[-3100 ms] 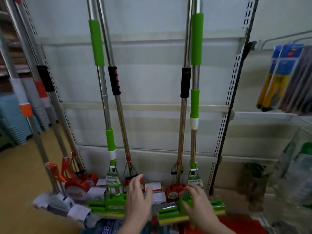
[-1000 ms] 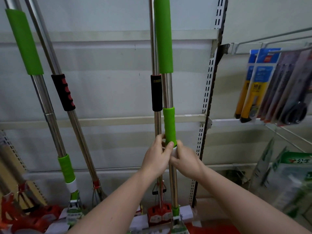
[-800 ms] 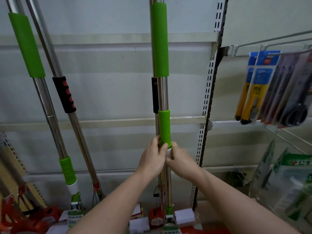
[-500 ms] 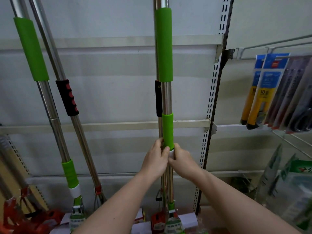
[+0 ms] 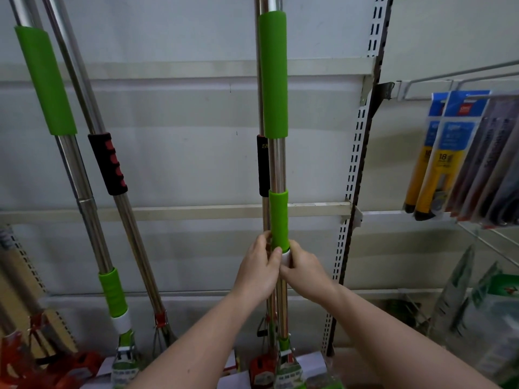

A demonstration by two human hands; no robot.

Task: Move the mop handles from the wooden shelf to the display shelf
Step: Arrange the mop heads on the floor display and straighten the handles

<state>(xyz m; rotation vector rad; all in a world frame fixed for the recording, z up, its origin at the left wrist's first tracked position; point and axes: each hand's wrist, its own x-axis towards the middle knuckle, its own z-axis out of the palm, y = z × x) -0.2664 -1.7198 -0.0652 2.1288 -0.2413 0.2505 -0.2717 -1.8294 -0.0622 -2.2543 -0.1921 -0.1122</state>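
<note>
Green foam is wrapping the mop handle (image 5: 278, 217) that both hands are grasping, and this pole is standing upright against the display shelf (image 5: 179, 164), its head down at the shelf foot. The left hand (image 5: 259, 269) is curling round the shaft just under the lower green sleeve, thumb pressing the front. The right hand (image 5: 304, 266) is clenching the white collar (image 5: 286, 255) beside it, the two hands touching. Neither is released.

Trouble is likely waiting close behind: a second mop with a black grip (image 5: 262, 167) is standing just beside the held pole, seemingly touching it, so any sideways tug risks dragging or toppling it. With both hands sitting low on a tall pole, the top could be swinging freely and knocking the slotted upright (image 5: 356, 175). Farther left, another green mop (image 5: 46, 80) and a red-and-black gripped one (image 5: 108, 164) are leaning, well apart.
</note>
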